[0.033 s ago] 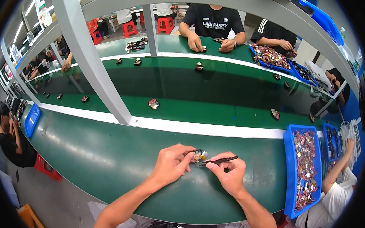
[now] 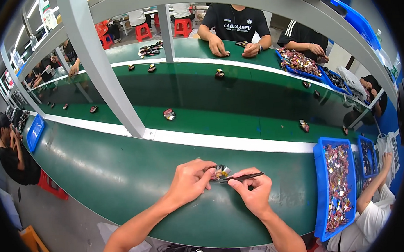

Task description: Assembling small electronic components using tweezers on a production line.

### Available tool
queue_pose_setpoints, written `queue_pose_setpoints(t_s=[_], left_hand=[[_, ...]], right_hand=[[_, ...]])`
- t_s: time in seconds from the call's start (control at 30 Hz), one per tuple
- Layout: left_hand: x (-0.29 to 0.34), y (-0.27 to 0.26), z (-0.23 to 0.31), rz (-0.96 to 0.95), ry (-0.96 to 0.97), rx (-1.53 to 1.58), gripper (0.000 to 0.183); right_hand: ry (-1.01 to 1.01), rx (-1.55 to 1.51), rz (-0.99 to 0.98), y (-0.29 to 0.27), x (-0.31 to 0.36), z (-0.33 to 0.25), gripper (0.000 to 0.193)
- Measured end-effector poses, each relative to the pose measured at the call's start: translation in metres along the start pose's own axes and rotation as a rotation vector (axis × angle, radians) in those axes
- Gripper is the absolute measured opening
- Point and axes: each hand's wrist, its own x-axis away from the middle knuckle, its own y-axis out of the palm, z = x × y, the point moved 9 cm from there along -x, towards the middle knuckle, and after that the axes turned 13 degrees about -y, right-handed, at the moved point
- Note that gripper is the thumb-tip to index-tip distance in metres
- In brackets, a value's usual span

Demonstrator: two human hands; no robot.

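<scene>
My left hand [image 2: 191, 180] is closed around a small electronic assembly [image 2: 220, 172] with a black casing, reddish parts and a silver-and-yellow block, just above the green tabletop. Its fingers hide part of the piece. Black tweezers [image 2: 243, 177] are pinched in my right hand [image 2: 254, 191], their tips pointing left at the lower edge of the assembly. Whether the tips touch it I cannot tell.
To my right stands a blue tray [image 2: 321, 188] full of small reddish parts. Beyond a white rail [image 2: 230, 143], a green belt [image 2: 210, 112] carries scattered assemblies. A grey post [image 2: 102, 67] rises at left-centre. Co-workers sit across the belt and at both sides.
The assemblies on the belt have shifted very slightly to the left. My hands, the held assembly and the tweezers look unmoved.
</scene>
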Motion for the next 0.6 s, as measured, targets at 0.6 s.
queue_pose_setpoints(t_s=[0.6], left_hand=[[0.0037,0.0039,0.005,0.027,0.046,-0.04,0.018]], right_hand=[[-0.106,0.202,0.007,-0.0051,-0.0023,-0.0056,0.014]])
